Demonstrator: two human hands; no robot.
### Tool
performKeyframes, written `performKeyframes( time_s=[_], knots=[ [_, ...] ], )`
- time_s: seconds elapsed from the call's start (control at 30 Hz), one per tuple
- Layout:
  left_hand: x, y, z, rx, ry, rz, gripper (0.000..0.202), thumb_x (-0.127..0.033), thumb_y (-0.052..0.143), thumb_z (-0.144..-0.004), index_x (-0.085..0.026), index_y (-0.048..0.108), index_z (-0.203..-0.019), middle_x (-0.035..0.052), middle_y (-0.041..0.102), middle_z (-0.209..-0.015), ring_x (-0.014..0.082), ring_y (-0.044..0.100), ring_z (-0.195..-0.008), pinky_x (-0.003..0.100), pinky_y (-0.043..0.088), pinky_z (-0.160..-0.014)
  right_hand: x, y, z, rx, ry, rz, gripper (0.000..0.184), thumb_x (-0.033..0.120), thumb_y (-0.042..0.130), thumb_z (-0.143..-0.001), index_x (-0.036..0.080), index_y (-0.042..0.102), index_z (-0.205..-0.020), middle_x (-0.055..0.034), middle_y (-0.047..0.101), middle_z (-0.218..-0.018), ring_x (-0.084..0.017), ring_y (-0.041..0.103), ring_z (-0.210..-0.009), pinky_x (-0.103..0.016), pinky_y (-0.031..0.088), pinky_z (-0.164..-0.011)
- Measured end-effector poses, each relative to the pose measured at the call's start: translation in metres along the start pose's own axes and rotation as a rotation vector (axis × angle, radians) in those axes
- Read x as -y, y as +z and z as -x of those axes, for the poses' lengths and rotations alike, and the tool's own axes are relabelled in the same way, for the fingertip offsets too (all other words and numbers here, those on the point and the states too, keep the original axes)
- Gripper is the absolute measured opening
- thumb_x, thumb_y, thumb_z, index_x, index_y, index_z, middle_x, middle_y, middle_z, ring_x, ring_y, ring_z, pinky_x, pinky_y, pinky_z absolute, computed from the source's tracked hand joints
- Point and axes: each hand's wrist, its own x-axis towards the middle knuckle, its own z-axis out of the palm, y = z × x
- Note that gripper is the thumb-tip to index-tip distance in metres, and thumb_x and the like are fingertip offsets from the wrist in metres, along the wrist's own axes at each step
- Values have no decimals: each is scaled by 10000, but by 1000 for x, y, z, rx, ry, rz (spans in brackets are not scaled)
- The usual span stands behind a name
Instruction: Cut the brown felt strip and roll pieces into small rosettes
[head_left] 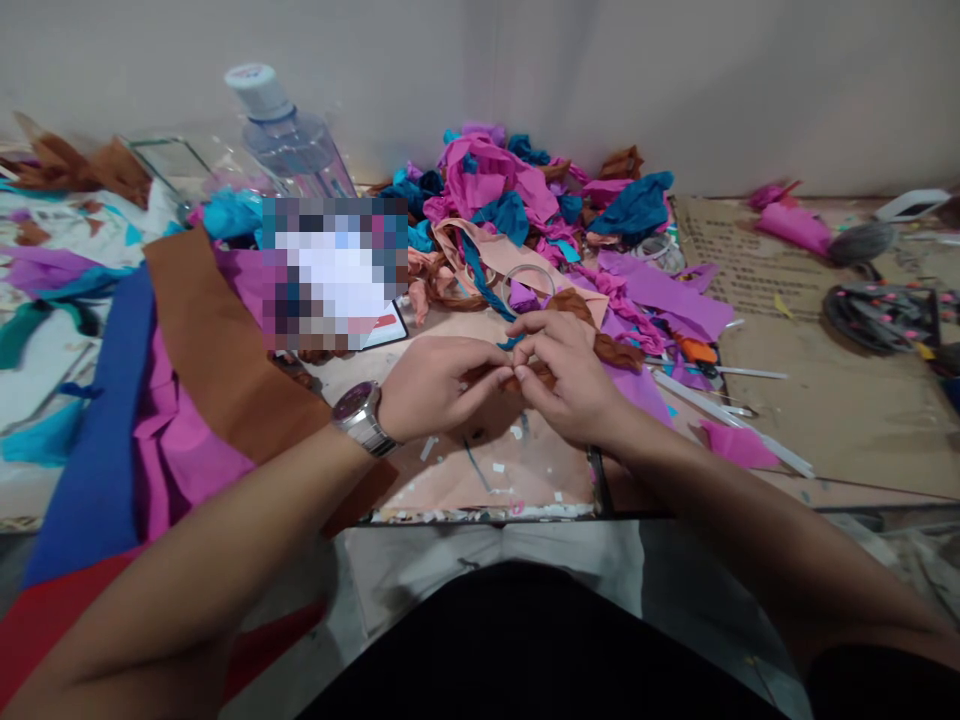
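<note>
My left hand and my right hand meet over the table, thumbs and fingertips pinched together. Between them is a crumpled brown piece of crepe paper, which shows under the right fingers and past the right hand. Fingers hide part of it. A twisted teal strip runs down to the fingertips; whether it is joined to the brown paper I cannot tell. Just behind the hands lie a thin ring and a peach paper piece.
Crumpled pink, teal and purple paper is heaped at the wall. A water bottle stands back left, near a phone with a blurred screen. Long brown and blue sheets hang over the front edge. Cardboard lies right, beside white sticks.
</note>
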Motion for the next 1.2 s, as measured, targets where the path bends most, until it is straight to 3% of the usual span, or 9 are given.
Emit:
performKeyframes(
  time_s=[0.2, 0.57, 0.97, 1.2],
  knots=[
    [2, -3, -1, 13, -68, 59, 242, -345, 606, -994, -194, 794, -1003, 23, 789, -797, 115, 663, -645, 223, 448, -643, -8, -1, 1, -55, -32, 38, 53, 278, 667, -946, 251, 708, -970, -58, 664, -1246, -274, 571, -1183, -479, 355, -996],
    [1, -5, -2, 22, -97, 135, 200, -315, 635, -962, -189, 789, -978, 15, 785, -825, 108, 657, -669, 214, 460, -671, -6, -3, 1, -91, -50, 57, 54, 189, 670, -875, 239, 656, -857, -38, 689, -1202, -278, 577, -1157, -501, 348, -1003],
    [1, -6, -3, 45, -86, 96, 241, -343, 600, -982, -187, 783, -987, 30, 793, -843, 128, 674, -692, 231, 469, -693, -5, -6, 2, -55, -49, 65, 46, 262, 698, -911, 263, 725, -949, -30, 739, -1107, -274, 606, -1128, -515, 328, -1012],
    [1, -5, -4, 141, -206, 286, 239, -330, 598, -973, -166, 771, -969, 25, 781, -876, 132, 674, -748, 223, 484, -719, -6, -3, 2, -92, -62, 68, 64, 280, 676, -946, 251, 708, -900, -21, 758, -1058, -255, 622, -1080, -504, 326, -992]
  ],
)
